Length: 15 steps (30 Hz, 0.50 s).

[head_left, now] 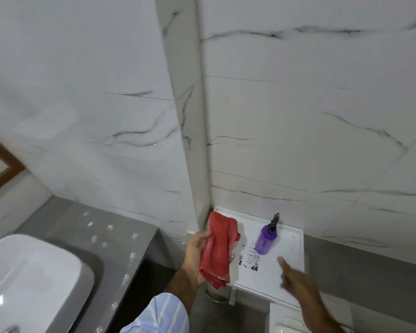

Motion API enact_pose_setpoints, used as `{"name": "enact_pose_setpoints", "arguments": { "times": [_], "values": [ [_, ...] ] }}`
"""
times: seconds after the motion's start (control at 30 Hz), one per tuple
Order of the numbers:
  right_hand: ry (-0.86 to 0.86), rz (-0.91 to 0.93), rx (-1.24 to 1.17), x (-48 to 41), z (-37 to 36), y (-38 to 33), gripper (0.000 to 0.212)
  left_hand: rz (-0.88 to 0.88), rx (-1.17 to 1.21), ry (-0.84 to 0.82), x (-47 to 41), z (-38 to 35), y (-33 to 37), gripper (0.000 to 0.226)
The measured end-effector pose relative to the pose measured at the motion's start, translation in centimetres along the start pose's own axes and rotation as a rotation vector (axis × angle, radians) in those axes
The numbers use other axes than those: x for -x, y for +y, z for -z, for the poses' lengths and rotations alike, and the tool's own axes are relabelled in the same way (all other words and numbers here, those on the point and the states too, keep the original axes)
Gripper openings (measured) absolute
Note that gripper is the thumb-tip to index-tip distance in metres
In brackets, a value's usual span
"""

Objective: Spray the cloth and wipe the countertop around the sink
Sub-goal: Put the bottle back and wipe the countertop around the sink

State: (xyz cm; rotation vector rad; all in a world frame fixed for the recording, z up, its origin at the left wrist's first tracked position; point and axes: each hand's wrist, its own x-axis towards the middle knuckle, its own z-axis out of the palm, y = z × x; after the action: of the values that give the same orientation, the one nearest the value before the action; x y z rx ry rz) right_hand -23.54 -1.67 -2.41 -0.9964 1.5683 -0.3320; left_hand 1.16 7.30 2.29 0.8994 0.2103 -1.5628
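Note:
My left hand (198, 252) grips a folded red cloth (220, 249), held upright over the left edge of a white shelf (291, 251). A purple spray bottle (265, 239) with a black nozzle stands on that shelf near the wall. Blurred by motion, my right hand (294, 278) hovers over the shelf's front, fingers apart, one finger pointing toward the bottle, a short gap below and right of it. The grey countertop (87, 227) and the white sink (29, 280) lie at the lower left.
White marble-look tiled walls meet in a corner behind the shelf. A dark smudge (249, 259) marks the shelf beside the bottle. A wood-framed mirror edge (3, 164) shows at the far left. Water drops dot the countertop. A white fixture (283, 320) sits below the shelf.

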Motion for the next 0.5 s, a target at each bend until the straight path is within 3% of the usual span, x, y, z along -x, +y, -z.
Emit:
{"name": "enact_pose_setpoints", "arguments": {
  "times": [0.1,0.27,0.37,0.5],
  "values": [
    [-0.334,-0.110,-0.075,2.5,-3.6,-0.1,0.104,-0.007,-0.027,-0.059,3.1,0.8,0.2,0.074],
    [-0.721,-0.094,-0.325,4.6,-10.5,-5.3,0.073,-0.019,-0.159,-0.017,7.3,5.1,1.1,0.051],
    [-0.805,-0.034,-0.232,5.6,-14.8,-8.6,0.051,-0.013,-0.174,-0.031,9.9,7.8,3.3,0.047],
    [-0.788,0.044,-0.113,6.7,-21.0,-11.6,0.054,0.032,-0.128,-0.073,12.2,12.0,8.8,0.050]
  ]
}}
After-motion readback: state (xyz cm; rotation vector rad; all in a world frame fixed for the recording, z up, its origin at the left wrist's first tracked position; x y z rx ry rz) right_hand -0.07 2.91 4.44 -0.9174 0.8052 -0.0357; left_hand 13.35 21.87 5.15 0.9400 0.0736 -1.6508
